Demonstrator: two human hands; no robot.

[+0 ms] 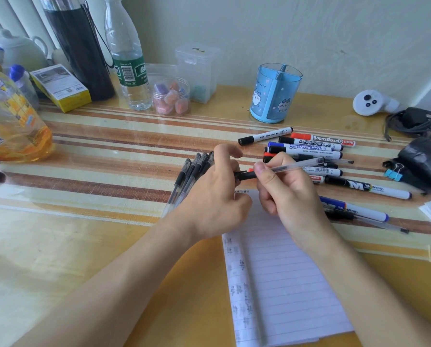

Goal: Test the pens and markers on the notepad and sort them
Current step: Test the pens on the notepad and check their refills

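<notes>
1. Right hand [292, 196]: thumb and fingers [265, 175] pinch the clear barrel of 1 pen [294, 166].
2. Left hand [209, 194]: fingers curled, gripping the black end of the same pen.
3. The pen is held roughly level, above the top edge of the notepad [279, 284] on the counter [96, 221].
4. A row of pens [192, 176] lies just beside the left hand.
5. A pile of markers [317, 146] lies behind the right hand, near a blue pen holder [275, 93].

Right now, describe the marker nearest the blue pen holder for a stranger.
Find the blue pen holder by the wall. In front of it lies a marker pile. The slim marker nearest it is white, black-capped, angled unlike the thicker ones.
</notes>
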